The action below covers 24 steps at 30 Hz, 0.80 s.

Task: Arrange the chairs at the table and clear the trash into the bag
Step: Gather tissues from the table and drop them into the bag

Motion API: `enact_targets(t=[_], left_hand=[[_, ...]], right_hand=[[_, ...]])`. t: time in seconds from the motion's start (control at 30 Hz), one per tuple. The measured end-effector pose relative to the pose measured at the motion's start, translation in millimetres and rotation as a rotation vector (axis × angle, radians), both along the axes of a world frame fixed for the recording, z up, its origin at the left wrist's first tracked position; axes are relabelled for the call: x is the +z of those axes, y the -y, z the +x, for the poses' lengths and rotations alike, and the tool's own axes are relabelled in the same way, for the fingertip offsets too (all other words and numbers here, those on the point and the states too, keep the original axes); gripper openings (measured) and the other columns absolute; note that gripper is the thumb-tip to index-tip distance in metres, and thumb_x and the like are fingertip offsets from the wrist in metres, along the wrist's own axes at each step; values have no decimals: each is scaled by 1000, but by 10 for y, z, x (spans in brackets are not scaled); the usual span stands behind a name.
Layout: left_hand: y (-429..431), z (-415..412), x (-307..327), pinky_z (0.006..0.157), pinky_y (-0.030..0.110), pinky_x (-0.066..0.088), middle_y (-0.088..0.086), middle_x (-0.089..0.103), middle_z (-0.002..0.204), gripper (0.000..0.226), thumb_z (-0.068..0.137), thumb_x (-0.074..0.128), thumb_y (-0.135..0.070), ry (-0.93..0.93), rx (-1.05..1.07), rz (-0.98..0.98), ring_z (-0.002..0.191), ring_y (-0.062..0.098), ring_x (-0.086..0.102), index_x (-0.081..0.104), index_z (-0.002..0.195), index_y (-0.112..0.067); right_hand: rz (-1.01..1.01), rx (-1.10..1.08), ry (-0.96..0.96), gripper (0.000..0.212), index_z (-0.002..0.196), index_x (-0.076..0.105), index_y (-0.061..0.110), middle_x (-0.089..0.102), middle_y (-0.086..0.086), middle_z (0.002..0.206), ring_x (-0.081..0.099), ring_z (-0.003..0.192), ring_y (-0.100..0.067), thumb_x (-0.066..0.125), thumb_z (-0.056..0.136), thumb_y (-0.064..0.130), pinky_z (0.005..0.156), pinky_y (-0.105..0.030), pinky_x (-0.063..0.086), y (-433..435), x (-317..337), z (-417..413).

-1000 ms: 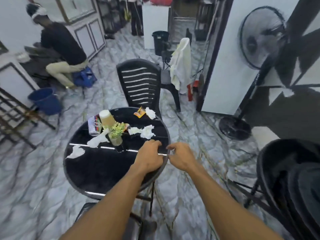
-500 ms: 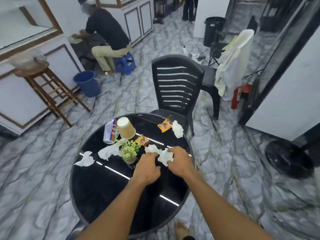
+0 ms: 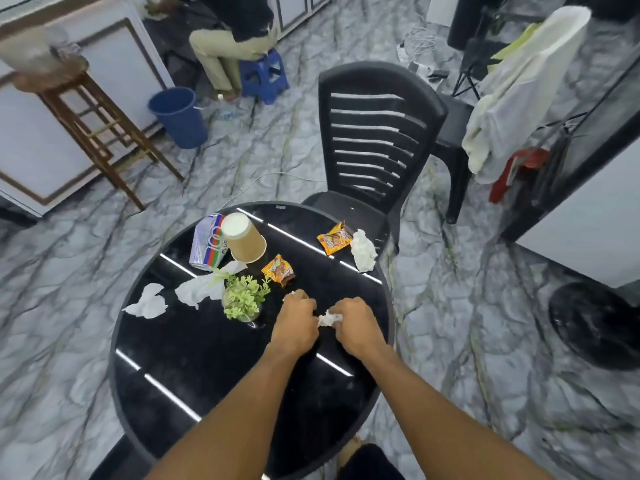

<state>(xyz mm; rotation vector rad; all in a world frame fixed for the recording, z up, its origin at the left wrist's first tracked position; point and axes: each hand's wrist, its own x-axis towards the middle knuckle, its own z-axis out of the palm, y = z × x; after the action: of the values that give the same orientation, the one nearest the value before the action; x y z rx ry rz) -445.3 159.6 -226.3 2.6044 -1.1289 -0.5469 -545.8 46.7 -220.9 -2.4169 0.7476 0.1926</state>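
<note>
- The crumpled tissue [image 3: 329,319] is over the middle of the round black table [image 3: 207,362], pinched in the curled fingertips of the right hand [image 3: 356,325].
- The left hand [image 3: 296,323] is bunched like a fist, right against the same tissue. A white scrap [image 3: 290,294] peeks past its far knuckles, but I cannot tell whether the hand grips it.
- Just left of that hand stands a small potted plant [image 3: 244,299], with a long tissue [image 3: 202,287] touching its leaves and a flat tissue [image 3: 147,303] nearer the left rim.
- Beyond the plant lies an orange snack wrapper [image 3: 278,270]. Further back is a brown paper cup [image 3: 244,237], white base showing, against a drink can [image 3: 207,242] on its side.
- At the far right rim a second wrapper [image 3: 334,239] lies beside another tissue [image 3: 363,251].
- A black slatted chair [image 3: 374,143] is drawn up to the table's far edge. Behind it, a second chair [image 3: 453,133] carries a pale cloth [image 3: 526,84].
- On the marble floor are a blue bucket [image 3: 180,116], a wooden stool [image 3: 93,119], a seated person [image 3: 228,39] on a blue step stool [image 3: 265,72], and a fan base [image 3: 595,323].
</note>
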Motion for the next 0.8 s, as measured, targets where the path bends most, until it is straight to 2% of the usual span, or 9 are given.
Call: enact_targets(t=[0.1,0.2,0.33,0.37,0.4,0.47,0.53,0.63,0.8], left_hand=[[-23,-72,55,83,29,48,6,62,103,16,83,64,-1,-22,37,-47,97,22,60,74,92,-9],[-8,-148,226,77,33,51,7,62,99,16,80,64,6,-54,109,-156,91,23,61,72,88,-5],[-96,-244,508,95,27,47,4,58,123,42,78,67,6,-76,92,-286,110,22,58,68,118,-5],[-150,-278,571,97,27,45,5,59,124,43,78,67,6,-72,79,-304,113,24,58,67,119,-3],[-212,-318,635,93,28,47,5,62,117,34,77,66,5,-62,69,-312,110,25,60,70,110,-3],[-363,-416,782,76,36,54,6,67,89,11,75,62,4,-44,51,-297,87,28,65,69,81,-2],[-514,-534,910,67,40,53,8,66,75,14,74,58,4,-41,3,-297,75,28,63,70,73,-4],[-736,-775,1054,72,39,49,10,71,79,19,75,57,4,-24,-118,-372,81,30,61,74,78,-5],[-1049,-1257,1159,73,27,40,6,68,84,19,78,57,2,-28,-275,-417,92,25,53,74,83,-6]], right_hand=[[59,-51,9,32,108,78,15,75,-6,105,69,98,-25,63,85,-2,85,-40,57,-16,70,-24],[48,-118,27,32,114,76,18,75,-3,111,69,103,-24,63,88,4,89,-39,57,-82,178,-118],[11,-213,82,32,116,74,20,76,-2,109,68,104,-22,64,88,8,90,-34,55,-248,459,-312],[1,-239,108,31,114,75,20,76,-2,107,68,100,-21,65,87,8,87,-33,55,-304,534,-376],[-3,-267,133,29,110,76,21,77,-2,103,68,94,-20,65,86,8,81,-32,54,-366,600,-440],[-14,-309,158,23,101,78,19,76,-4,98,63,82,-15,65,85,8,71,-24,46,-513,736,-579],[-38,-332,184,24,103,78,15,76,-5,104,64,90,-18,64,85,7,77,-22,45,-693,867,-722],[-72,-386,235,29,110,77,12,74,-6,113,65,108,-24,62,87,4,94,-31,50,-1004,1073,-968],[-71,-544,264,32,114,76,8,72,-10,119,64,113,-24,59,87,1,96,-27,47,-1462,1235,-1563]])
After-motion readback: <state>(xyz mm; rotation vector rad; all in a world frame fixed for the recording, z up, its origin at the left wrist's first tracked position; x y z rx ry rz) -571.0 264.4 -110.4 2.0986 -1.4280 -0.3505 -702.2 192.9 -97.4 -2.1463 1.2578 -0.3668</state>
